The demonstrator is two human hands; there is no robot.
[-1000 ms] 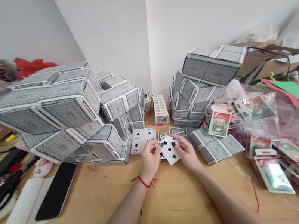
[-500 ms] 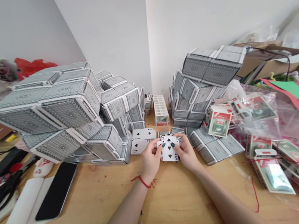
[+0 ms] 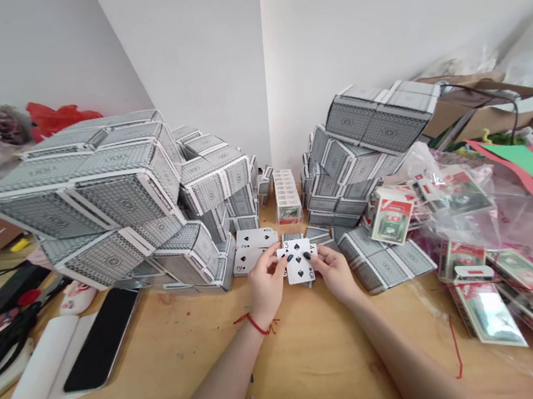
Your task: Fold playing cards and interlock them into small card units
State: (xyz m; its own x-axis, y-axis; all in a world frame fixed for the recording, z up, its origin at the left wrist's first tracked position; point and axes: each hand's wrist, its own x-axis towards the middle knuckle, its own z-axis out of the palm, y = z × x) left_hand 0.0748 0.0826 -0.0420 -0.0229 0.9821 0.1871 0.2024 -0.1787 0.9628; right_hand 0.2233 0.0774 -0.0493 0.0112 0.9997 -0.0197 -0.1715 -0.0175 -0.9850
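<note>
A three of spades (image 3: 301, 271) faces up between my hands, with the edges of other cards showing behind it, one marked 4. My left hand (image 3: 266, 285) pinches the cards at their left side, thumb on the front. At the right side my right hand (image 3: 335, 272) grips them the same way, its thumb on the front too. Beyond my left hand, several face-up twos (image 3: 248, 243) lie on the wooden table (image 3: 318, 366). Folded grey-backed cards lie just behind the held cards, partly hidden.
Stacked grey card blocks (image 3: 125, 198) rise at the left, and more blocks (image 3: 370, 132) at the right. A row of card packs (image 3: 287, 196) stands between them. Opened red packs (image 3: 486, 306) lie right; a black phone (image 3: 101, 340) and scissors (image 3: 9, 334) lie left.
The held cards have turned more upright and shifted slightly left. The card behind now sticks out more at the right, showing its 4.
</note>
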